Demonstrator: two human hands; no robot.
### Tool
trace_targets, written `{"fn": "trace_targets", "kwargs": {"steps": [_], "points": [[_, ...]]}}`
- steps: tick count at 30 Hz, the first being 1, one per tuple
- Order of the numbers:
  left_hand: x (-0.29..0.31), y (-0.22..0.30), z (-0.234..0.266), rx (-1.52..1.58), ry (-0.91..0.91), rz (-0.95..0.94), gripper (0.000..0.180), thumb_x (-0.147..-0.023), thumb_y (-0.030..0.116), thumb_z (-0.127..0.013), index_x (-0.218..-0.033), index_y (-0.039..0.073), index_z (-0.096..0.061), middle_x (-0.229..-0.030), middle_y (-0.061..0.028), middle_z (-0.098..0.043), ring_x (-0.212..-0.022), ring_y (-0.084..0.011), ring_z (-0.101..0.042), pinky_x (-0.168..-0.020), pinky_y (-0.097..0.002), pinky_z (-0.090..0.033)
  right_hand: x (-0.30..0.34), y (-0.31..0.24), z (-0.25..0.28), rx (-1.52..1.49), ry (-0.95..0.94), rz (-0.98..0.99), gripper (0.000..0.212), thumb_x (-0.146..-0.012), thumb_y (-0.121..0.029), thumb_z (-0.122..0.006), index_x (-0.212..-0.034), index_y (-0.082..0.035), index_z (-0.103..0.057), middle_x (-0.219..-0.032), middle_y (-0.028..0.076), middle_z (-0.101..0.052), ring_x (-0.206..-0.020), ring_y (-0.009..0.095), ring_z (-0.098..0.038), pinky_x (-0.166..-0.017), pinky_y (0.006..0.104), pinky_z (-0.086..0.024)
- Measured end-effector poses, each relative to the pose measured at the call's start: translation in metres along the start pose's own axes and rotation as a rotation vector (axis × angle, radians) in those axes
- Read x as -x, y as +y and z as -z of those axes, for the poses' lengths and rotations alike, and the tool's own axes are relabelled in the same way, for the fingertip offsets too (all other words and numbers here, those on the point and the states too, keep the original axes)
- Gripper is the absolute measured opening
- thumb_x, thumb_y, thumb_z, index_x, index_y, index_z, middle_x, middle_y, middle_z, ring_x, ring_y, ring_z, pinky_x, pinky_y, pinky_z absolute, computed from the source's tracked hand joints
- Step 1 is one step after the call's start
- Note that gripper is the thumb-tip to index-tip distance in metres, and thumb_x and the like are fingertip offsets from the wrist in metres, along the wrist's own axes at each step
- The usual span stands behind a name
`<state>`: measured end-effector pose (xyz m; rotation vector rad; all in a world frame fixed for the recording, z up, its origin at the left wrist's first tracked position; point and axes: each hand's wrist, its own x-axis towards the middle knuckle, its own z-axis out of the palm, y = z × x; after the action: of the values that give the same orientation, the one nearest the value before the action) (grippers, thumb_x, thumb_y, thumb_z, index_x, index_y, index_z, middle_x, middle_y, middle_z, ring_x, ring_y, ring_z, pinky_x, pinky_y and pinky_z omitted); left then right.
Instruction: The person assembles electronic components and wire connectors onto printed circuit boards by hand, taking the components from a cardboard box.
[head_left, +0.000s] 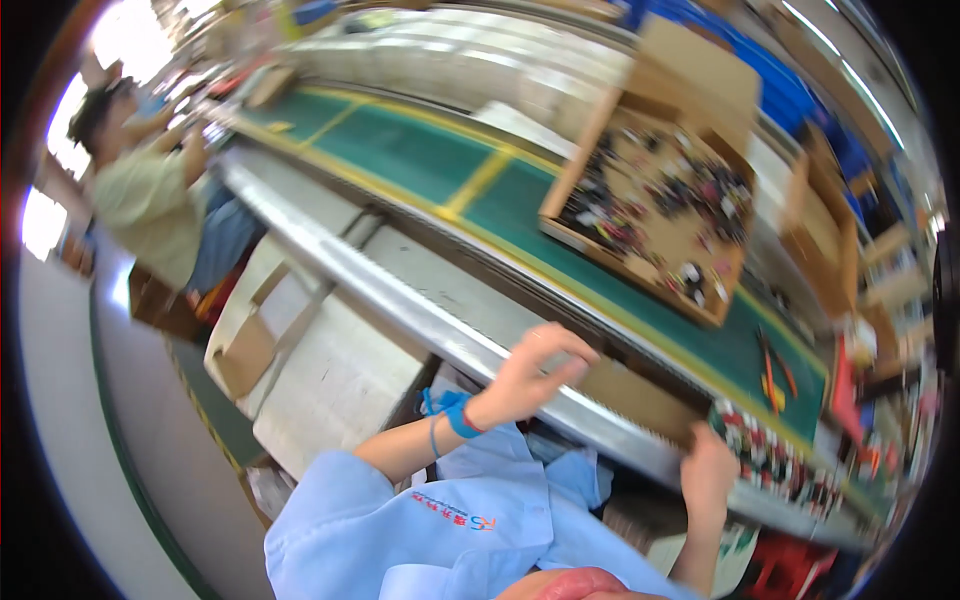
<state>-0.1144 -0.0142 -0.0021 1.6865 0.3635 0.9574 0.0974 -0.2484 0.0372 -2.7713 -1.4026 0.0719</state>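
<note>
My left hand (535, 375) hangs over the bench's metal front edge, fingers loosely curved with a gap to the thumb; nothing shows between them. A blue band circles that wrist. My right hand (708, 468) is closed at the right end of a brown cardboard piece (640, 398), beside a row of small red, white and dark parts (770, 455). Whatever its fingers hold, if anything, is hidden. Beyond both hands, an open cardboard box (655, 255) sits tilted in view on the green belt, with many small dark, red and white wired parts inside.
Orange-handled pliers (770, 375) lie on the green conveyor belt (400, 140), right of the box. A metal rail (400, 320) runs along the near side. A white board-like surface (330, 390) is at left. Another person (150, 200) sits farther left. Blue bins (740, 60) stand behind.
</note>
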Motion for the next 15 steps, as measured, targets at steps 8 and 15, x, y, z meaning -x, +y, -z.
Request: {"fn": "trace_targets", "kwargs": {"steps": [8, 15], "points": [[0.006, 0.002, -0.007, -0.010, -0.088, 0.018, 0.010, -0.095, 0.013, -0.062, -0.103, 0.010, -0.068, -0.100, -0.0043, -0.067, -0.103, -0.0234, -0.060, -0.101, -0.0388, -0.039, 0.022, 0.035, 0.031, 0.154, -0.170, -0.436, 0.033, -0.089, -0.016, -0.052, -0.117, -0.019, -0.070, -0.107, 0.014, -0.073, -0.101, 0.036, -0.067, -0.090, 0.0469, -0.051], [0.002, 0.002, -0.006, -0.012, -0.110, 0.039, 0.012, -0.097, 0.012, -0.061, -0.106, 0.007, -0.067, -0.103, -0.0046, -0.067, -0.099, -0.0226, -0.061, -0.093, -0.0369, -0.044, 0.020, 0.077, 0.021, 0.221, -0.103, -0.428, 0.028, -0.090, -0.019, -0.054, -0.111, -0.017, -0.073, -0.101, 0.017, -0.072, -0.095, 0.037, -0.068, -0.083, 0.0473, -0.052]]}}
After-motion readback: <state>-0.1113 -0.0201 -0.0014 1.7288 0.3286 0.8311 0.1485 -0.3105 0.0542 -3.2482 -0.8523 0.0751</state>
